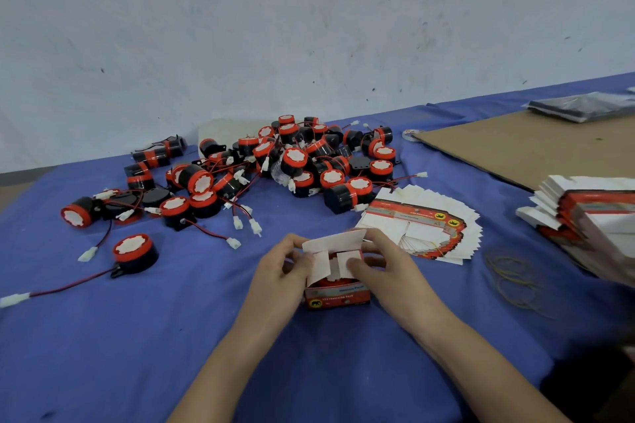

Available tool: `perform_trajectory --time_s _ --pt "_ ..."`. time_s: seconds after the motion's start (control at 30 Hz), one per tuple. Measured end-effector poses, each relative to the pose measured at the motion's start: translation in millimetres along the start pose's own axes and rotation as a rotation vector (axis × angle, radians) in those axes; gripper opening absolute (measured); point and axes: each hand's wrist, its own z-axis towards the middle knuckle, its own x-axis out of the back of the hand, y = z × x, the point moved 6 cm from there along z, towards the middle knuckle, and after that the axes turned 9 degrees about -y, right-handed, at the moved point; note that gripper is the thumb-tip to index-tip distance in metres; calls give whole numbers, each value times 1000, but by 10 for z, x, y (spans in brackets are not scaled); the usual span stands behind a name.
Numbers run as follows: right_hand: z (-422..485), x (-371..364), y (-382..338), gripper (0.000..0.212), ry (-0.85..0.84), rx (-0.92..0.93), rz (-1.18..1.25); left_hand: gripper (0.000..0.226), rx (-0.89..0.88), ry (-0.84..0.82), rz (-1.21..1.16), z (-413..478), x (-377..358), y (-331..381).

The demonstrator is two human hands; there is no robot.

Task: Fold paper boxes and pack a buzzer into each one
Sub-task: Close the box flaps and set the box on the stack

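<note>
A small red paper box [338, 297] stands on the blue cloth in front of me, its white top flaps up. A red buzzer [331, 283] shows inside it. My left hand [280, 271] grips the box's left side, its thumb on the left inner flap. From the right, my right hand [385, 264] holds the box, with its thumb pressing the right inner flap down. A big heap of black-and-red buzzers [292, 161] with red wires lies behind. Flat unfolded boxes [422, 227] are fanned out to the right.
One loose buzzer [135, 252] lies at the left with its wire trailing. A taller stack of flat boxes [591, 216] sits at the right edge, a cardboard sheet [522, 144] behind it. Yellow rubber bands [512, 275] lie on the blue cloth [137, 354].
</note>
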Motion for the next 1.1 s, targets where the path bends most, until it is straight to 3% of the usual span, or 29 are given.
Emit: perform_trajectory --time_s 0.07,0.13,0.23,0.37,0.47,0.63,0.83,1.1 --pt "-11 7 -1 30 -16 11 -74 46 -95 -13 121 -31 53 32" --pt "-28 5 15 37 -85 24 -143 38 -207 -70 229 -74 68 74" --pt "-62 41 33 43 -219 26 -149 32 -221 -176 283 -109 65 64" --pt "-132 48 42 29 -371 46 -107 44 -237 -246 499 -163 64 -2" --pt "-154 46 71 43 -364 130 -266 46 -283 -241 560 -214 47 8" --pt "-156 56 18 34 -335 174 -280 38 -366 -189 650 -254 -7 79" --pt "-152 68 0 36 -264 178 -266 33 -393 -86 551 -241 2 171" --pt "-166 47 13 31 -362 190 -196 24 -296 -162 233 -219 41 -18"
